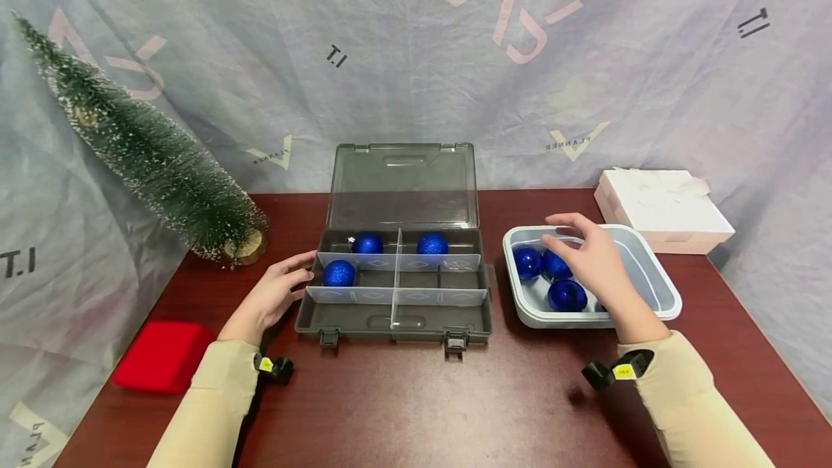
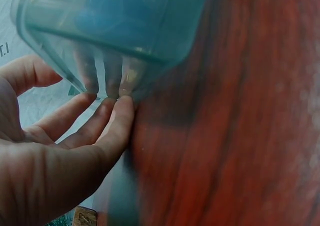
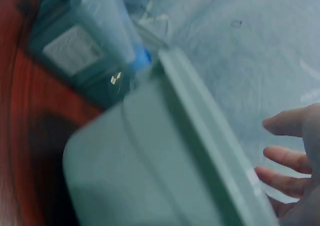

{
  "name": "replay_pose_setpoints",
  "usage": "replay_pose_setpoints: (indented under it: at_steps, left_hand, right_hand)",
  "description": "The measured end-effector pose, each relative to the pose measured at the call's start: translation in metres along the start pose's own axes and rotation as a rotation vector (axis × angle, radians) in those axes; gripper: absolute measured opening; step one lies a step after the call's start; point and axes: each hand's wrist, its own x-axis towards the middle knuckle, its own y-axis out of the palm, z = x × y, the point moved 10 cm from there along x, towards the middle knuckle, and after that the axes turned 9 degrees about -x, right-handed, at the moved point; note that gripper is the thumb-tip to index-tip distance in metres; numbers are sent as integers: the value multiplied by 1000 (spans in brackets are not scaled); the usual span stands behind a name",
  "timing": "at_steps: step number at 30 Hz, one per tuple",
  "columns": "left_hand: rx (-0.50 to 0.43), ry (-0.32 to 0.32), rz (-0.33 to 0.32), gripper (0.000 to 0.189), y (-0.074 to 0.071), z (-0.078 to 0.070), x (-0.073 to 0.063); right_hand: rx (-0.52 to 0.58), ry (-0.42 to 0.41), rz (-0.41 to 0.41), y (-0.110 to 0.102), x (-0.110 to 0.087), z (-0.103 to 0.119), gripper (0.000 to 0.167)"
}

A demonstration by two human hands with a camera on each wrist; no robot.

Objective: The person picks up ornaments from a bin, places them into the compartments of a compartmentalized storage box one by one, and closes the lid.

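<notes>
A see-through grey divided case [image 1: 347, 319] lies with its lid [image 1: 403, 186] raised. Glittery blue baubles sit in three places: back left [image 1: 367, 243], back right [image 1: 432, 244] and middle-row left [image 1: 339, 274]. My left hand [image 1: 273, 296] rests its fingertips against the case's left side, as the left wrist view shows along the case wall [image 2: 125, 48]. Over the pale plastic tub [image 1: 552, 320], my right hand [image 1: 598, 262] hovers with thumb and fingers apart, holding nothing. Several blue baubles lie in the tub, including shiny ones [image 1: 567, 296] near its front; the hand partly covers others.
A snowy miniature Christmas tree [image 1: 162, 165] on a wooden base leans at the left. In front of it lies a red box [image 1: 164, 356]. A white box with a ribbon [image 1: 663, 204] stands behind the tub, near the draped cloth backdrop [image 1: 403, 56].
</notes>
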Motion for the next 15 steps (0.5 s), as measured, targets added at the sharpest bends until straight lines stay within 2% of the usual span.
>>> replay_pose_setpoints:
  at_steps: [4, 8, 15]
  left_hand:
    - [3, 0, -1, 61, 0, 0, 0]
    - [13, 5, -1, 60, 0, -1, -1]
    - [17, 1, 0, 60, 0, 0, -1]
  right_hand:
    - [-78, 62, 31, -1, -4, -23, 42]
    - [-153, 112, 55, -2, -8, -36, 47]
    - [-219, 92, 110, 3, -8, -43, 50]
